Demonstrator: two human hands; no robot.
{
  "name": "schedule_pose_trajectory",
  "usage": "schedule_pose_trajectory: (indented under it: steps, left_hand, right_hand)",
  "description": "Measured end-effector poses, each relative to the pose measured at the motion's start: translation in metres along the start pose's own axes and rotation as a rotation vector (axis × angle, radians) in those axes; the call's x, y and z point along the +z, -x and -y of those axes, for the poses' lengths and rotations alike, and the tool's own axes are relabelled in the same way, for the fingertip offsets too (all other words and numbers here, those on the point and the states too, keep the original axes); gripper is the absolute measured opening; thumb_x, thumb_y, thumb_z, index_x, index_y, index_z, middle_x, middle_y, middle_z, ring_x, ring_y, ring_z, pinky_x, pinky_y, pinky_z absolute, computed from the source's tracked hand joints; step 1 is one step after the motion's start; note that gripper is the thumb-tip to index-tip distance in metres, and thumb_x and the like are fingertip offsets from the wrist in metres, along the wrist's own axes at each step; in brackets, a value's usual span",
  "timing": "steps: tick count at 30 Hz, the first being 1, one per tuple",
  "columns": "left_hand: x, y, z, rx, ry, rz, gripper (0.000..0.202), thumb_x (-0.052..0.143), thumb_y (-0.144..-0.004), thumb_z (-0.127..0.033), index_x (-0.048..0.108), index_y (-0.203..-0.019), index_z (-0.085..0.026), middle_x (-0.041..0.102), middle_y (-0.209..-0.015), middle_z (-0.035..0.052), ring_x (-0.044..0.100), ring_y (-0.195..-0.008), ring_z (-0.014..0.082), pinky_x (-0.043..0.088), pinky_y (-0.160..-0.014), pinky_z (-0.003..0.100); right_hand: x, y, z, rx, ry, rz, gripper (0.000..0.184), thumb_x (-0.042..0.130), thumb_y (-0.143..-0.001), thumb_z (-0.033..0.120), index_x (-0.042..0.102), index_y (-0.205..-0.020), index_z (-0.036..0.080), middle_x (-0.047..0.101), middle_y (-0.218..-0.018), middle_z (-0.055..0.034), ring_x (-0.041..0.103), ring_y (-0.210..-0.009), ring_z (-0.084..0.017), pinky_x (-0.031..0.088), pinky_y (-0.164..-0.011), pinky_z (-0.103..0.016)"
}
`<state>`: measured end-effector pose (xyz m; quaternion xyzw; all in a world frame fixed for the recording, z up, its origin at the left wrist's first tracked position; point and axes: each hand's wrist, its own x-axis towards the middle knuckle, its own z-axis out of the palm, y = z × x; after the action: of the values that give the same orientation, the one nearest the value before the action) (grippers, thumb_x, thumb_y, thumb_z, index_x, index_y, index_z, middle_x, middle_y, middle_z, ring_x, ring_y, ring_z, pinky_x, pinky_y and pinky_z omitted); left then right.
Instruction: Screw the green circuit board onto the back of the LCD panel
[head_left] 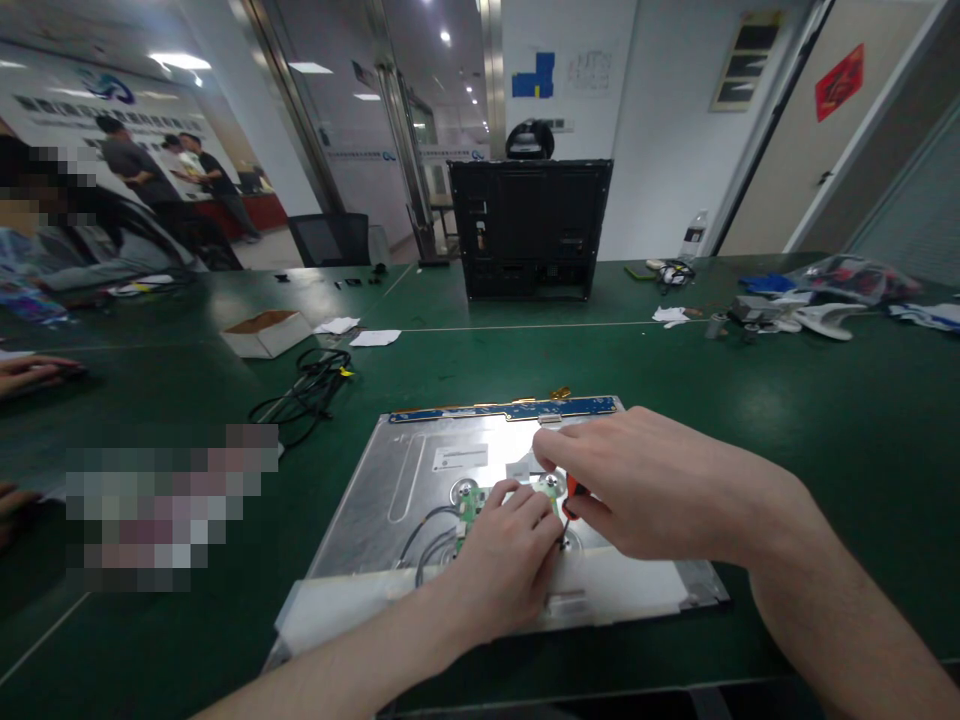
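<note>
A flat silver display panel (360, 500) lies on the table in front of me, with a blue circuit strip (502, 410) along its far edge. Near its middle sits a small green circuit board (469, 505), partly covered by my left hand (506, 550). The fingers of that hand are bent and close together over the board; what they grip, if anything, is hidden. My right hand (630, 480) is closed round a screwdriver (574, 490) with a red and black handle. Its thin shaft points down beside the left fingertips, close to a round metal mount (574, 545).
A black monitor housing (532, 230) stands upright across the table. To the left are a coil of black cables (311, 390), an open white box (266, 333) and another person's hand (34, 372). Bags and small parts (757, 310) lie at the far right.
</note>
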<state>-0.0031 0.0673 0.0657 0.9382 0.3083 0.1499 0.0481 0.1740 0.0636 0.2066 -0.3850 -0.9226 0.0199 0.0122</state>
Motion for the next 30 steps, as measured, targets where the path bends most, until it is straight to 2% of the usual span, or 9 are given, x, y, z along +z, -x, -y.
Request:
schedule_pose_trajectory:
  steps: [7, 12, 16, 25, 30]
  left_hand:
    - [-0.0015, 0.0000, -0.0015, -0.001, 0.009, -0.016, 0.015, 0.048, -0.086, -0.018, 0.062, -0.091, -0.020, 0.064, -0.094, 0.0070, 0.057, -0.093, 0.0246, 0.038, -0.089, 0.044]
    - [-0.0001, -0.0002, -0.0009, -0.010, 0.005, -0.019, 0.016, 0.050, -0.084, -0.017, 0.062, -0.094, -0.020, 0.065, -0.097, 0.0070, 0.057, -0.097, 0.0255, 0.036, -0.093, 0.045]
    - [0.0002, 0.0003, -0.0002, 0.004, -0.003, -0.020, 0.017, 0.052, -0.084, -0.018, 0.061, -0.097, -0.021, 0.064, -0.100, 0.0069, 0.056, -0.099, 0.0253, 0.037, -0.093, 0.043]
    - [-0.0037, -0.0010, -0.0022, -0.007, 0.011, 0.002, 0.016, 0.048, -0.086, -0.017, 0.062, -0.091, -0.020, 0.064, -0.095, 0.0068, 0.057, -0.093, 0.0247, 0.037, -0.090, 0.044]
    - [0.0002, -0.0001, -0.0005, -0.003, 0.007, -0.020, 0.016, 0.049, -0.085, -0.018, 0.062, -0.095, -0.021, 0.064, -0.098, 0.0072, 0.056, -0.098, 0.0253, 0.037, -0.093, 0.044]
  right_hand:
    - [0.0009, -0.0022, 0.0004, 0.048, 0.026, -0.009, 0.011, 0.054, -0.086, 0.026, 0.051, -0.095, 0.022, 0.067, -0.080, -0.0019, 0.061, -0.068, -0.019, 0.027, -0.050, -0.028]
    - [-0.0023, 0.0001, 0.0010, -0.004, -0.035, 0.022, 0.012, 0.055, -0.084, 0.025, 0.051, -0.094, 0.021, 0.066, -0.084, -0.0026, 0.062, -0.075, -0.019, 0.034, -0.056, -0.028]
    - [-0.0035, 0.0012, 0.0011, -0.019, -0.048, 0.035, 0.014, 0.057, -0.081, 0.020, 0.050, -0.093, 0.021, 0.066, -0.085, -0.0023, 0.062, -0.076, -0.019, 0.035, -0.057, -0.028]
    - [-0.0011, -0.0031, -0.0003, 0.050, 0.035, 0.010, 0.010, 0.054, -0.086, 0.025, 0.051, -0.095, 0.021, 0.067, -0.080, -0.0025, 0.062, -0.068, -0.019, 0.028, -0.050, -0.028]
    - [-0.0015, -0.0006, 0.0006, -0.013, -0.025, 0.012, 0.010, 0.054, -0.084, 0.024, 0.052, -0.094, 0.021, 0.067, -0.083, -0.0026, 0.063, -0.076, -0.020, 0.034, -0.056, -0.029]
